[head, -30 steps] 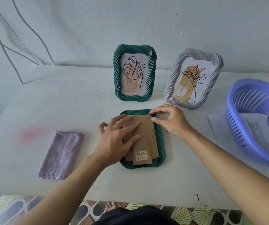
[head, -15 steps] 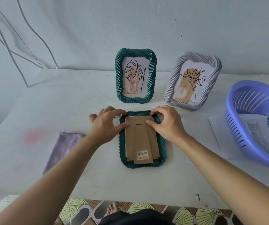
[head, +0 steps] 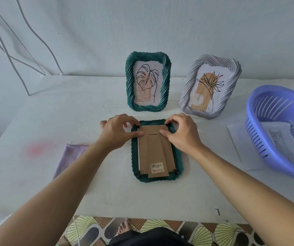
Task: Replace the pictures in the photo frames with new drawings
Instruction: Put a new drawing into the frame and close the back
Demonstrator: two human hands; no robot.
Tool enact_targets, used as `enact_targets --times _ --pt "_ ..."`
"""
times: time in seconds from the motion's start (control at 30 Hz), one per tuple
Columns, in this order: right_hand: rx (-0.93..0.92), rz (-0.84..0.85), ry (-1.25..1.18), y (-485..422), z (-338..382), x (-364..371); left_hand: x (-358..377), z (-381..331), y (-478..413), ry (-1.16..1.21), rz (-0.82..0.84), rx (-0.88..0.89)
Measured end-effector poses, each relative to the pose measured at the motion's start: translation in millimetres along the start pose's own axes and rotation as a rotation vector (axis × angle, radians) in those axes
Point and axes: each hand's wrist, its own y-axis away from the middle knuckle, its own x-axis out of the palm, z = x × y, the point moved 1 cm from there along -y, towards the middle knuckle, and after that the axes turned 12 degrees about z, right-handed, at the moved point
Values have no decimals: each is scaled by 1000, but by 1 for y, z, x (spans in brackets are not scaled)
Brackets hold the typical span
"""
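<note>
The face-down green frame (head: 134, 153) lies flat on the desk (head: 54, 112), straight ahead of the person. Its long axis runs away from the body toward the wall, and its cardboard backing (head: 143, 150) faces up. Both hands work its far short edge. The left hand (head: 117, 133) curls its index tip onto the top-left tab (head: 138, 125), with the thumb pressed on the backing just below. The right hand (head: 182, 134) mirrors this at the top-right tab (head: 166, 124). Each hand makes a small pinch around its corner, the other fingers (head: 177, 119) loosely bent and holding nothing. Whether the tabs are already turned clear of the board is too small to tell. The two bottom tabs (head: 177, 172) sit at the near edge, well apart from the fingertips. Reaching them likely means drawing each hand back along its own side.
</note>
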Motion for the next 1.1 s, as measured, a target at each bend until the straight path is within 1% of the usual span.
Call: enact_targets --times 0.13,0.3,0.5,0.6,0.67,0.77,0.83,0.93,1.0,1.1 --pt "3 -5 -3 1 0 1 3 1 2 45 -57 -3" --pt "2 -6 3 2 1 1 8 0 8 31 -93 -6" --pt "-12 -46 69 5 4 3 12 -8 25 -103 -103 22" --pt "-21 -75 110 10 5 4 9 -15 48 -78 -96 68" --pt "-37 -104 107 15 8 7 7 -16 68 -47 -57 99" --pt "-108 -136 80 29 18 7 7 -17 96 -48 -21 99" --pt "-219 -94 84 41 24 5 10 -20 111 -34 -31 87" --pt "-369 49 151 60 26 3 22 -26 129 -46 -36 63" --pt "-379 150 191 70 25 5 31 -29 137 -65 -49 35" --pt "-340 220 205 78 20 8 41 -30 143 -62 -72 -12"
